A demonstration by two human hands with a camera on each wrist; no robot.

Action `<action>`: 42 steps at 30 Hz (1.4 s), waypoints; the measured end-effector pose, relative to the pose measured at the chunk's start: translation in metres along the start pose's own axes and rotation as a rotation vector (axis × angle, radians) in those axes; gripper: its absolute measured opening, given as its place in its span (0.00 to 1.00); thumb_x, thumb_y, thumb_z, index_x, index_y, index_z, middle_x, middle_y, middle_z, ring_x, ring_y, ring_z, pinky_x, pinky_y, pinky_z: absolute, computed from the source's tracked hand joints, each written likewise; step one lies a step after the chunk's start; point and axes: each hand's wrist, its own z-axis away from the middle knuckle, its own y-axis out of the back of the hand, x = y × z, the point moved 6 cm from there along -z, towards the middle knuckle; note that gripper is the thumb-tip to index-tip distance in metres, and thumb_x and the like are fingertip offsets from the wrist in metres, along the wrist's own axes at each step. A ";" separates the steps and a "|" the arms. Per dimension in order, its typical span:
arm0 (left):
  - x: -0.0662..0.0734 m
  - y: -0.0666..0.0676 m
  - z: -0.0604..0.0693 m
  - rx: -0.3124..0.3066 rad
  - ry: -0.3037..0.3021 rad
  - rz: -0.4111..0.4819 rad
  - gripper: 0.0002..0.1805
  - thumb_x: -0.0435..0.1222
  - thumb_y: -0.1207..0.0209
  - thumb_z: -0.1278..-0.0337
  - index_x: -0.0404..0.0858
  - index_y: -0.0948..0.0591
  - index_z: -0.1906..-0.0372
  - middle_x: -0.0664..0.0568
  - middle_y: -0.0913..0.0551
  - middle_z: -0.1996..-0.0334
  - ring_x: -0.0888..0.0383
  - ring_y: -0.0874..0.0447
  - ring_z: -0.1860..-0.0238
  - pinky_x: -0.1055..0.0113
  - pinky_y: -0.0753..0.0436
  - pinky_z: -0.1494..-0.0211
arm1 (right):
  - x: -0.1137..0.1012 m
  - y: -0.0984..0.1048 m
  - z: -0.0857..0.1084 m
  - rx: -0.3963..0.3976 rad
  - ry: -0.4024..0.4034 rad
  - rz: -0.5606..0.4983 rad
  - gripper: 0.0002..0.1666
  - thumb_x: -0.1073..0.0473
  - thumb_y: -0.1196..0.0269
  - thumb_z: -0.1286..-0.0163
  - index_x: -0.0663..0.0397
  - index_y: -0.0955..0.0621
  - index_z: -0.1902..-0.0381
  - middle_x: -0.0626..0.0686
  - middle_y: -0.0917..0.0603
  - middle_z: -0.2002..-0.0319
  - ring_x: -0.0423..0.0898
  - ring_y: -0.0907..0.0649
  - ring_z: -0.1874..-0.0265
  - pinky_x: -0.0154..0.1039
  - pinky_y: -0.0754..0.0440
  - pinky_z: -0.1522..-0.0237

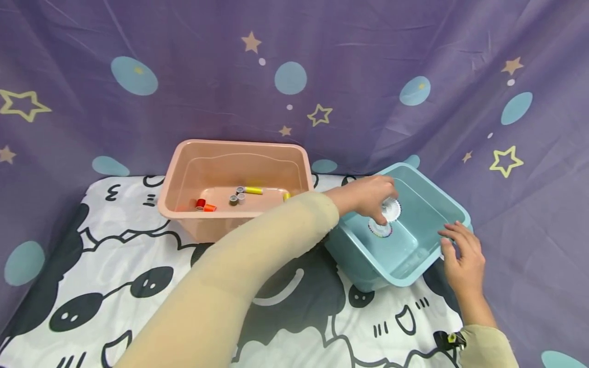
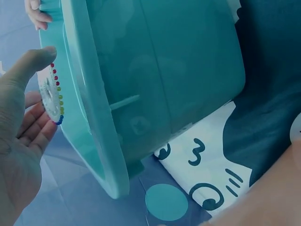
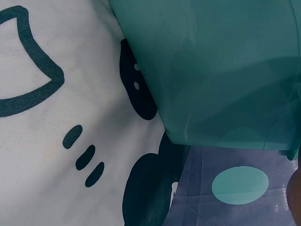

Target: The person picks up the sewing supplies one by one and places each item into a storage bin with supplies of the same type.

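Observation:
My left hand point(image 1: 370, 197) reaches down into the blue bin point(image 1: 363, 250) and pinches a pin wheel point(image 1: 392, 209) between thumb and fingers. In the left wrist view, red, yellow and blue pin heads line the edge of this white pin wheel point(image 2: 51, 94). Another pin wheel point(image 1: 380, 228), with coloured heads round it, appears just below it inside the bin. My right hand point(image 1: 465, 260) is at the bin's right rim, its fingers loosely bent over the edge; whether they press on it I cannot tell. The right wrist view shows mainly the bin's outer wall point(image 3: 225, 84).
Left of the blue bin stands a pink bin point(image 1: 239, 148) with several thread spools inside, among them a red spool point(image 1: 200, 204) and a yellow spool point(image 1: 253, 190). Both bins stand on a cartoon-print cloth point(image 1: 152, 245), before a purple curtain point(image 1: 207, 92). My left forearm crosses the pink bin's front corner.

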 end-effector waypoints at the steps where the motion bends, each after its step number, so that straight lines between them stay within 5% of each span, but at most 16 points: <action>1: 0.000 -0.001 -0.001 -0.008 0.008 0.007 0.38 0.52 0.25 0.40 0.43 0.20 0.27 0.53 0.23 0.34 0.61 0.24 0.39 0.70 0.23 0.41 | -0.001 0.000 0.000 0.000 0.001 -0.001 0.15 0.62 0.41 0.25 0.69 0.12 0.54 0.67 0.13 0.46 0.65 0.22 0.31 0.32 0.37 0.23; 11: 0.000 -0.012 -0.008 -0.073 0.023 0.026 0.34 0.49 0.23 0.42 0.41 0.16 0.33 0.52 0.20 0.36 0.60 0.23 0.37 0.72 0.24 0.38 | -0.002 0.000 -0.001 -0.019 -0.009 -0.001 0.16 0.62 0.41 0.25 0.69 0.12 0.53 0.68 0.14 0.45 0.62 0.22 0.30 0.33 0.38 0.23; 23: 0.010 -0.022 -0.011 -0.227 0.090 -0.038 0.32 0.49 0.24 0.41 0.44 0.19 0.35 0.57 0.20 0.39 0.63 0.22 0.42 0.73 0.22 0.43 | -0.005 0.002 -0.001 0.001 -0.030 -0.002 0.15 0.63 0.41 0.25 0.70 0.12 0.54 0.70 0.14 0.46 0.55 0.22 0.28 0.31 0.37 0.25; 35: 0.005 -0.024 -0.009 -0.233 0.146 -0.037 0.38 0.50 0.23 0.41 0.44 0.23 0.29 0.58 0.23 0.29 0.62 0.25 0.30 0.74 0.26 0.31 | -0.004 0.002 -0.001 0.005 -0.048 0.001 0.15 0.63 0.41 0.26 0.69 0.12 0.54 0.70 0.14 0.46 0.49 0.23 0.28 0.30 0.37 0.25; 42: 0.001 -0.019 -0.005 -0.202 0.159 -0.050 0.37 0.53 0.22 0.43 0.45 0.21 0.32 0.58 0.21 0.33 0.61 0.22 0.34 0.72 0.25 0.31 | -0.002 0.000 -0.002 -0.002 -0.054 0.001 0.15 0.64 0.42 0.27 0.69 0.12 0.54 0.69 0.14 0.45 0.50 0.23 0.28 0.29 0.37 0.26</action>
